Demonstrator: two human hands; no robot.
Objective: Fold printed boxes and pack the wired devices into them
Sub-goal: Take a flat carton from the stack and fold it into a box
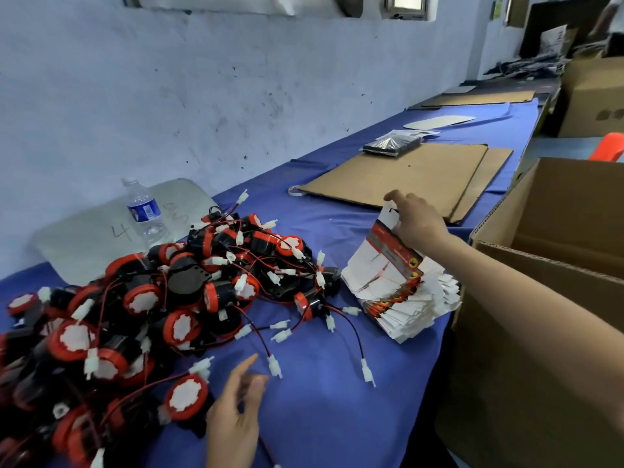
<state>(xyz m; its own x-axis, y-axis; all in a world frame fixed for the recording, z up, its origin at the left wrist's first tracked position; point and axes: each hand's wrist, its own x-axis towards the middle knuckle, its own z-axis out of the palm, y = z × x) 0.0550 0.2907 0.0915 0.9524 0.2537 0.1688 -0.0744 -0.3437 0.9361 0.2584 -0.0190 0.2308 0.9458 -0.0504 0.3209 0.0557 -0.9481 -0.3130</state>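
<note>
- Near the desk's (337, 393) right edge, right hand (418, 221) grips the top white, red-and-black printed box (388, 246), tilted up off the fanned stack (405, 309).
- At the front edge, left hand (236, 417) hangs relaxed, empty, beside red-black wired devices (152, 315).

Tangled red-black wired devices (152, 309); leaning stack of flat boxes (398, 292)

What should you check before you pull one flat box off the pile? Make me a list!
1. Right hand grips the top flat box: ok.
2. Only one box lifts from the stack: cannot tell.
3. Left hand free to help fold: ok, open and holding nothing.
4. Wired devices close by: ok, piled beside the left hand.
5. Devices easy to lift one at a time: not ok, the pile is tangled.
6. Carton open for packed boxes: ok.
</note>
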